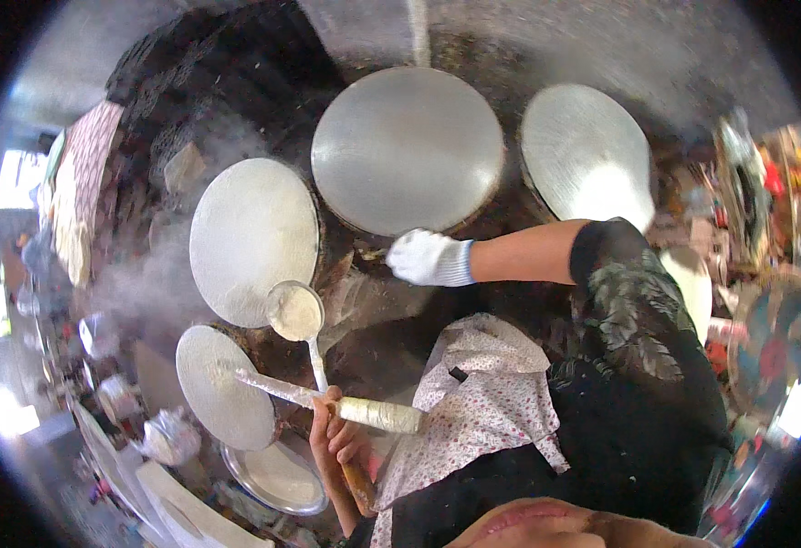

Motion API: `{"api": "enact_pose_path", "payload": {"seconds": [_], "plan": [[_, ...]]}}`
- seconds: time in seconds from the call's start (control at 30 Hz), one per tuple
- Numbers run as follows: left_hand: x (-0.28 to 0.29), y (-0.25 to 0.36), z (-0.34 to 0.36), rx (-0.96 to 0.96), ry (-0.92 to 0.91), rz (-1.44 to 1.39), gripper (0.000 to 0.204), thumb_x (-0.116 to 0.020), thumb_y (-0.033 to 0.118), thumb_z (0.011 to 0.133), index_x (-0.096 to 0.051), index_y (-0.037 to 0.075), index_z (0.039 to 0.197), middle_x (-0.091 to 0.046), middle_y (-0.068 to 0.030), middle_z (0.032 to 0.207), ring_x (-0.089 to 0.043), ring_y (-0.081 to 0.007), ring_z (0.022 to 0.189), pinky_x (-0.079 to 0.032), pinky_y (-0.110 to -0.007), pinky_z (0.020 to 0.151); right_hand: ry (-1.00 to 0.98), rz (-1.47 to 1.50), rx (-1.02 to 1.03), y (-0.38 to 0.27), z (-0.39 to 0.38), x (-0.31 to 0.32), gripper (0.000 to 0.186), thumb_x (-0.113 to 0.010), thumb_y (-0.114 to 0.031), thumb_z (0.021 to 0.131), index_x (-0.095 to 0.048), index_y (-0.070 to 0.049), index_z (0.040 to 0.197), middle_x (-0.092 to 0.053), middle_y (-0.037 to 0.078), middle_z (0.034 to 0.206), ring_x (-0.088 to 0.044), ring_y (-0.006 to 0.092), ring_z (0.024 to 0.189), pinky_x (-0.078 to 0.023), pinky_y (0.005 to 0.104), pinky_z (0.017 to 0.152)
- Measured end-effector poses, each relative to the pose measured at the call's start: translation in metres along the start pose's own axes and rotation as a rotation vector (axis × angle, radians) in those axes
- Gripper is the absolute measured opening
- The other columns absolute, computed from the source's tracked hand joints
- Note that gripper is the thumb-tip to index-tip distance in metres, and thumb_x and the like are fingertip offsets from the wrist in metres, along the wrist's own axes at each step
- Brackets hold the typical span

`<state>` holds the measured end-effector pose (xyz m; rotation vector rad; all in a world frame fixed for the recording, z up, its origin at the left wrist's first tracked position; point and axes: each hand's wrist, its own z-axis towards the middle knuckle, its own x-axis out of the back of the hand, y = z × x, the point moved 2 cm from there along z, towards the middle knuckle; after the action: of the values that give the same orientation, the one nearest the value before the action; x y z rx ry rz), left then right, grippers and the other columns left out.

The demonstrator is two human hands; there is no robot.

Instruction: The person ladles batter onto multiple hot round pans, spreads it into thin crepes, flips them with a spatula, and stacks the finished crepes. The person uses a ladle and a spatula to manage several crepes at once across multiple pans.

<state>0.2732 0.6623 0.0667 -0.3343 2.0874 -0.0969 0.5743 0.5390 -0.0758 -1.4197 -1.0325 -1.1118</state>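
Observation:
My bare left hand (338,437) is closed around a long-handled ladle (294,312). The ladle's round bowl holds pale batter and overlaps the lower edge of the upper left griddle (254,237). The same hand also grips a batter-smeared flat stick with a thick wrapped handle (377,414); its thin end lies over the lower left griddle (222,393). White layers cover both of these griddles. In a white knit glove, my right hand (429,258) is at the front edge of the large grey griddle (408,151). Its fingers look curled in, and anything inside them is hidden.
A shiny round griddle (587,155) stands at the right, partly behind my right arm. A metal basin of pale batter (275,477) sits at lower left, near a plastic bag (170,437). Steam drifts at the left. Clutter lines the far right.

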Motion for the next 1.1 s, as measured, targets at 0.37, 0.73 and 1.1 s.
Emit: {"api": "enact_pose_path", "payload": {"seconds": [0.37,0.73,1.1], "plan": [[0.021,0.010,0.008,0.135,0.167,0.173,0.036,-0.041,0.034,0.117,-0.051,0.001,0.126,-0.030,0.0059,0.059,-0.036,-0.0054,0.046,-0.037,-0.025,0.039,0.481,-0.312,-1.103,0.113,-0.288,0.106,0.030,-0.074,-0.015,0.079,-0.071,-0.017,0.109,-0.061,0.017,0.105,-0.062,0.0379,0.097,-0.055,0.0482,0.079],[-0.006,-0.020,-0.003,0.222,0.072,0.023,0.036,-0.040,0.035,0.117,-0.051,0.002,0.125,-0.034,0.0041,0.060,-0.041,-0.0083,0.048,-0.041,-0.027,0.042,0.825,-0.595,-1.499,0.284,-0.480,0.240,0.052,-0.069,-0.036,0.091,-0.065,-0.019,0.140,-0.069,0.021,0.132,-0.066,0.0341,0.124,-0.054,0.0477,0.104],[0.052,0.056,0.008,0.169,0.161,0.130,0.034,-0.046,0.035,0.115,-0.057,0.005,0.124,-0.030,0.0076,0.060,-0.032,-0.0049,0.044,-0.031,-0.023,0.036,0.754,0.200,-0.870,0.058,-0.166,0.106,0.044,-0.067,-0.018,0.098,-0.056,-0.006,0.139,-0.068,0.018,0.134,-0.066,0.0342,0.121,-0.053,0.0422,0.104]]}}
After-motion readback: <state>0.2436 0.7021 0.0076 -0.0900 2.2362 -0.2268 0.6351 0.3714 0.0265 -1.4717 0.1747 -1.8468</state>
